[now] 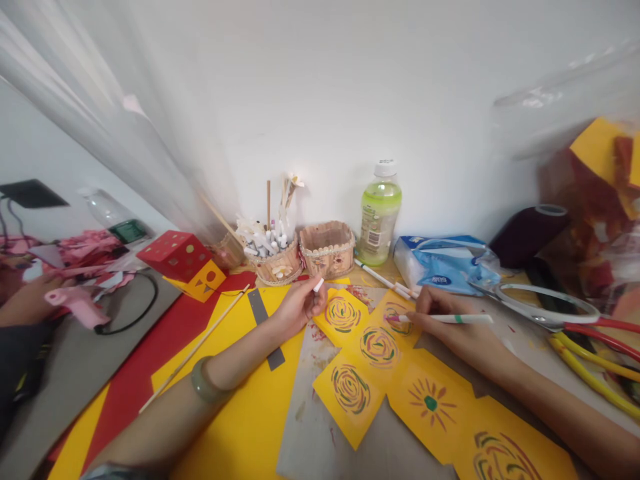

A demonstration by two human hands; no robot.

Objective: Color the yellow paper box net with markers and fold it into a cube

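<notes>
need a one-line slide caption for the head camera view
Right hand holds a green-banded white marker over a swirl-patterned yellow paper cutout; left hand grips a small white cylinder.

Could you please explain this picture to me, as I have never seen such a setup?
There is no machine: one camera, worn on a person's head, looks forward and down at two bare hands. The right hand holds a white marker, its tip at yellow paper decorated with swirls and a sunburst. The left hand holds a small white piece, perhaps a cap. Beyond stand a basket of pens, a second basket and a bottle; a blue pack and scissors lie rightward. At far left, another person's hand is beside a pink glue gun.
</notes>
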